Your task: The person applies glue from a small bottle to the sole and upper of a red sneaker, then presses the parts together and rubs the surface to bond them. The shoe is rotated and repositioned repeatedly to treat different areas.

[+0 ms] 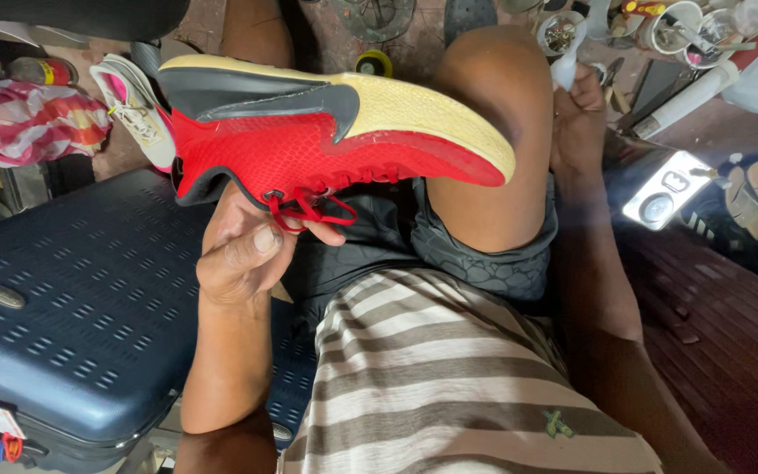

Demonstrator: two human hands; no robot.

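Left hand point(243, 250) fingers grip the red shoe point(309, 145) by its collar; right hand point(579, 118) fingers curl around a white tube point(565, 70).

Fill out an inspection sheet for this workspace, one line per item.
Surface: dark blue hard suitcase at the left; reddish floor at the right.
Job's things: red sneaker with a yellowed sole, held on its side over the lap, laces hanging loose.
Clutter: small containers of hardware, a white tube, a silver device, a pink-and-white sneaker.
Hands: left hand grips the sneaker at its opening; right hand is closed on a small white object behind the knee.
Cables: nothing seen.
Surroundings: striped cloth at the far left.
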